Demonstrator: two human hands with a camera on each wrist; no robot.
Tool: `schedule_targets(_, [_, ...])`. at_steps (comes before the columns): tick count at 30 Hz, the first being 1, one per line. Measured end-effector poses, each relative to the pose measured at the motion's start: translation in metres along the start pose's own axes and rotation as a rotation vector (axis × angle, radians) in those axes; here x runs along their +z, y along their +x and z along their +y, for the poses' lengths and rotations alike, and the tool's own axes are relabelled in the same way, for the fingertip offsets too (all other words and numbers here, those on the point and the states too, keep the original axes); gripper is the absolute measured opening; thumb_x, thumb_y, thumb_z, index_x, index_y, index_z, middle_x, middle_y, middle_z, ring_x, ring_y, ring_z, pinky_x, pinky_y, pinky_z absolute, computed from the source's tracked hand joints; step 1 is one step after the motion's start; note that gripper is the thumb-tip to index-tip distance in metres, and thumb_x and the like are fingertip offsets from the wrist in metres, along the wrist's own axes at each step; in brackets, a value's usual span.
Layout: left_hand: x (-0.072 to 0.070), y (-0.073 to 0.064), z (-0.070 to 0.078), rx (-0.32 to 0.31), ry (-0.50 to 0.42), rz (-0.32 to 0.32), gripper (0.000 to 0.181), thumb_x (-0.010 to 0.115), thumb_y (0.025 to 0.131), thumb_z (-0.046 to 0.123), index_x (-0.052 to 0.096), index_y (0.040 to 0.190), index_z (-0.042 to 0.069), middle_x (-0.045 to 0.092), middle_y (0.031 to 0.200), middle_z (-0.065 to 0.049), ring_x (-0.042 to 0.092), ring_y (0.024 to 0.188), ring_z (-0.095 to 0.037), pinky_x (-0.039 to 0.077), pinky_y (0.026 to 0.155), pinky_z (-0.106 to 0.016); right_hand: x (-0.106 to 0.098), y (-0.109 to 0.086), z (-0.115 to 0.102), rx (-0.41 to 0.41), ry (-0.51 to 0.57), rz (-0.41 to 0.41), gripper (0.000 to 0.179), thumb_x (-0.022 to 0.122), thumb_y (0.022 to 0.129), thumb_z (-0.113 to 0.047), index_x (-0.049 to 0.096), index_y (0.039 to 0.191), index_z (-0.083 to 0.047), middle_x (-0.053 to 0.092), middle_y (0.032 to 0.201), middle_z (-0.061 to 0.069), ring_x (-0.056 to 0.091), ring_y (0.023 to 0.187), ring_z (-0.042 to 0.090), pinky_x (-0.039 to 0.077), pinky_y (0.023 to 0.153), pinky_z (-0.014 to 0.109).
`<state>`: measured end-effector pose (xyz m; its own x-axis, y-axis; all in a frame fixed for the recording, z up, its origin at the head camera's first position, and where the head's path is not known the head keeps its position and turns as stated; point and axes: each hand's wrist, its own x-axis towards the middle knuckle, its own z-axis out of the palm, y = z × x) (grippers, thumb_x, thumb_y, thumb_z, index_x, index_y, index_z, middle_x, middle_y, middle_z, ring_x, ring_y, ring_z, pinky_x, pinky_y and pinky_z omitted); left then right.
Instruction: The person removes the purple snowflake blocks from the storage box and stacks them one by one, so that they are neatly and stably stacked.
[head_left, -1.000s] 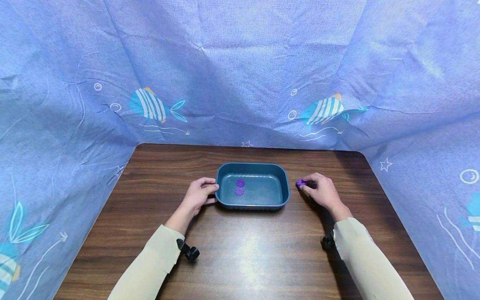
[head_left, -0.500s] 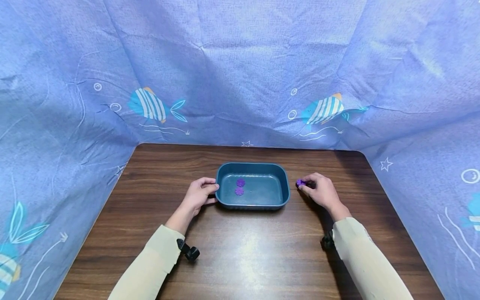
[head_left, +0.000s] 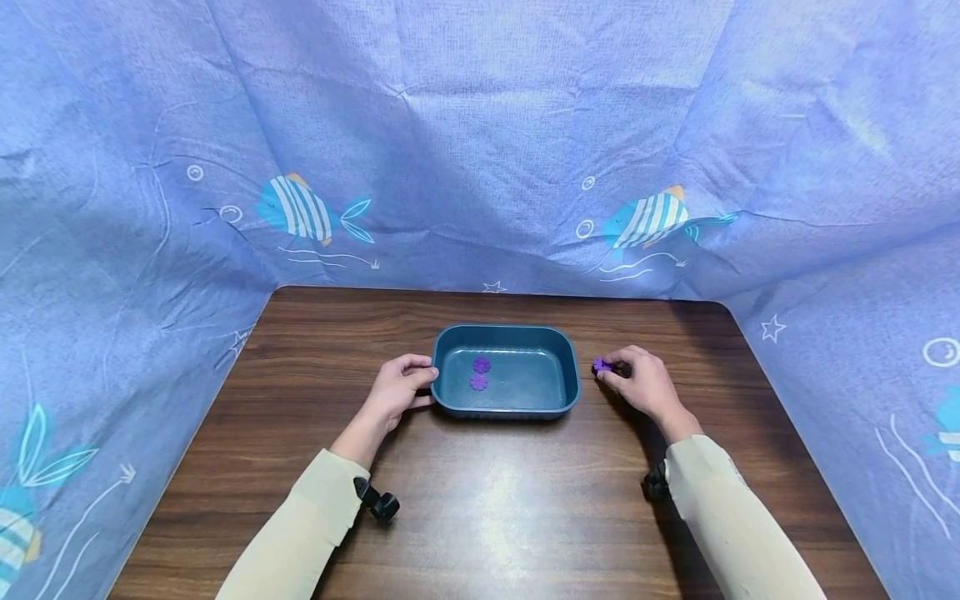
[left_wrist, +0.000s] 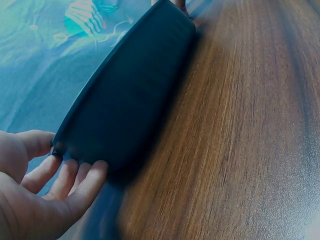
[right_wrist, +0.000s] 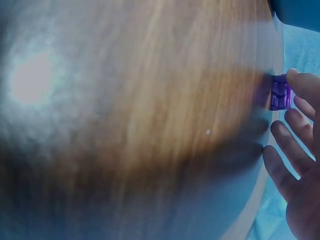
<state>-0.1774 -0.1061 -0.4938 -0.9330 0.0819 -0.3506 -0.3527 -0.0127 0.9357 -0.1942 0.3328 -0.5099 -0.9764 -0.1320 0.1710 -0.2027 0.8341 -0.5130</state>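
In the head view, a dark teal rectangular tray (head_left: 525,414) with rounded corners sits on the table. My left hand (head_left: 397,387) grips its left end, the thumb over the rim and the fingers against the outer wall. The left wrist view shows those fingertips (left_wrist: 100,167) pressed to the tray's side. Two flat purple flower-shaped discs (head_left: 478,382) lie inside the tray, towards the left. To the tray's right, my right hand (head_left: 643,383) pinches a small stack of purple notched discs (right_wrist: 280,93) between thumb and fingers, close over the tabletop. The hand covers part of the stack.
The brown wood-grain table (head_left: 480,500) reflects a bright glare at its front middle. Behind and beside it hangs a blue fish-print cloth (head_left: 480,150). Each sleeve cuff carries a black camera mount (head_left: 378,502).
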Motion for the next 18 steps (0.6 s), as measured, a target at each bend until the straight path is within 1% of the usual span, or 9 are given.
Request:
schedule_targets(7, [0.0,0.0,0.0,-0.005,-0.002,0.003,0.038,0.067,0.099,0.009,0.058,0.134,-0.004,0.063,0.127,-0.025,0.067,0.109,-0.028,0.064,0.085,-0.042,-0.004,0.005,-0.004,-0.05,0.026,0.026,0.022,0.082,0.089,-0.017,0.076,0.106,-0.005,0.073,0.107,0.013,0.069,0.1,0.033,0.058,0.09,0.054])
schedule_targets(11, [0.0,-0.001,0.001,-0.009,0.001,0.003,0.037,0.068,0.099,0.009,0.059,0.134,-0.003,0.063,0.128,-0.025,0.067,0.109,-0.028,0.064,0.087,-0.045,-0.007,0.011,-0.011,-0.066,0.058,0.017,0.024,0.082,0.089,-0.018,0.075,0.107,-0.003,0.071,0.107,0.012,0.072,0.096,0.032,0.061,0.087,0.053])
schedule_targets(14, [0.0,0.0,0.0,-0.009,0.003,0.002,0.036,0.067,0.099,0.01,0.06,0.133,-0.002,0.064,0.126,-0.024,0.068,0.108,-0.027,0.064,0.087,-0.046,-0.01,0.016,-0.019,-0.083,0.056,0.01,0.026,0.081,0.09,-0.019,0.074,0.109,-0.002,0.071,0.105,0.011,0.073,0.089,0.029,0.061,0.081,0.049])
schedule_targets(18, [0.0,0.001,0.0,-0.003,-0.004,0.001,0.035,0.067,0.099,0.009,0.06,0.131,-0.002,0.065,0.126,-0.024,0.069,0.103,-0.022,0.064,0.085,-0.045,-0.013,0.024,-0.034,-0.115,0.037,0.0,0.027,0.081,0.09,-0.02,0.075,0.11,-0.004,0.07,0.102,0.01,0.069,0.081,0.024,0.057,0.073,0.04])
